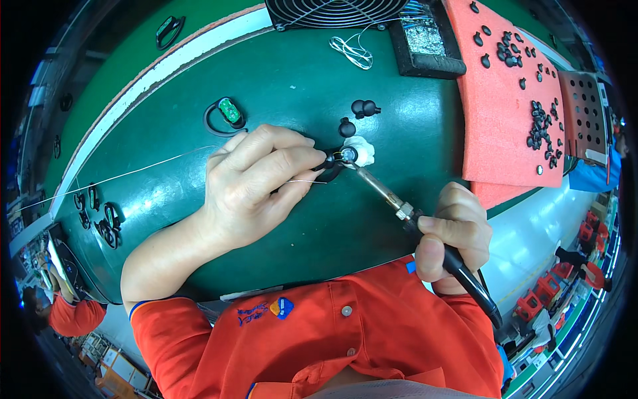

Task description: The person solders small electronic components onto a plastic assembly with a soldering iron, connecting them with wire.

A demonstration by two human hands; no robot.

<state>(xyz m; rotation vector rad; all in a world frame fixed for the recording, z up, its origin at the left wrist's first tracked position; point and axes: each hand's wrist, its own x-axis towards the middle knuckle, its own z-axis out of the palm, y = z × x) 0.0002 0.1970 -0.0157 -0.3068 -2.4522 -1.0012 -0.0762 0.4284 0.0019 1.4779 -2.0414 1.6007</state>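
Observation:
My left hand (256, 176) is closed, its fingertips pinching a small black earphone (330, 159). The earphone's round cup lies open, with fine wires inside. A thin solder wire (143, 165) runs in from the left, and its end shows below the same fingers. My right hand (458, 229) grips the black handle of a soldering iron (469, 278). The iron's metal tip touches or nearly touches the cup; which, I cannot tell. Under the cup sits a white lump (363, 152). Beyond my left hand lies a black ear hook with a green circuit board (230, 112).
Small black earbud parts (346, 128) lie just past the work. Several ear hooks (108, 225) rest at left. A pink foam sheet (488, 133) carries many black parts at right. Behind are a fan (335, 13), a black holder (432, 65) and a white cable (352, 52).

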